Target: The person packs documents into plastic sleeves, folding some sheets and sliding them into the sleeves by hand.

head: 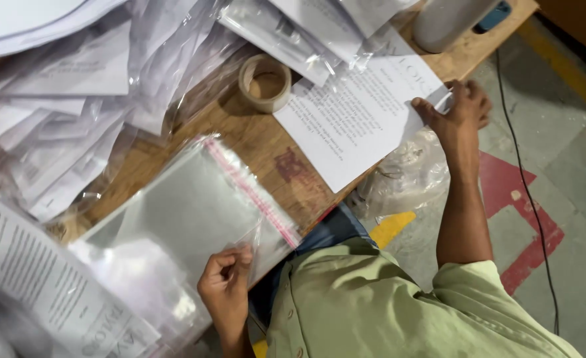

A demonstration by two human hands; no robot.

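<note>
A clear plastic sleeve [193, 205] with a red adhesive strip along its mouth lies flat on the wooden table [260, 142]. My left hand [225, 286] pinches the sleeve's near corner at the flap, fingers closed on the film. A white printed sheet [356, 122] lies at the table's right edge. My right hand [462, 109] grips its far right corner, arm stretched out over the floor. Both hands are far apart, with my green shirt between them.
A roll of tape [264, 83] stands behind the sleeve. Heaps of bagged printed papers [61, 113] cover the table's left and back. A white cylinder [448, 20] sits top right. Crumpled plastic [405, 176] hangs below the table edge. A black cable [531, 199] runs across the painted floor.
</note>
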